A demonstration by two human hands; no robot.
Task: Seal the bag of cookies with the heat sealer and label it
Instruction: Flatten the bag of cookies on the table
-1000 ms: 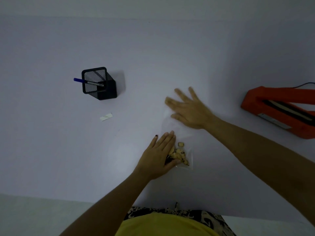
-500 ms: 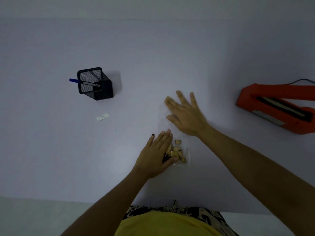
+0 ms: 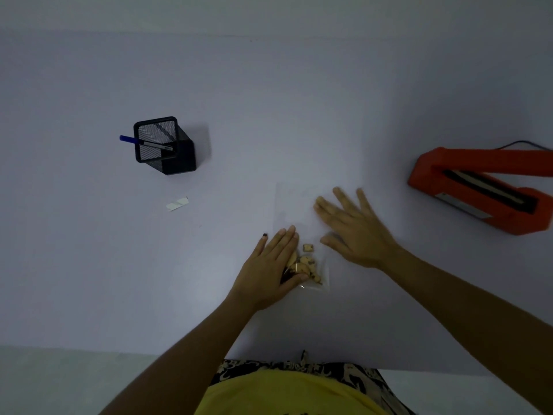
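Flattening step, I judge: my left hand [image 3: 270, 266] lies flat, pinning the cookies in the bag [image 3: 299, 232] at table centre, my right hand [image 3: 351, 232] spread open, gripping nothing, beside its empty top; next, carry its mouth to the heat sealer [image 3: 478, 187] at 3 o'clock.

White table [image 3: 269, 100] carries bag [image 3: 294, 205], sealer [image 3: 478, 187], pen holder [image 3: 167, 148], label [image 3: 177, 203].
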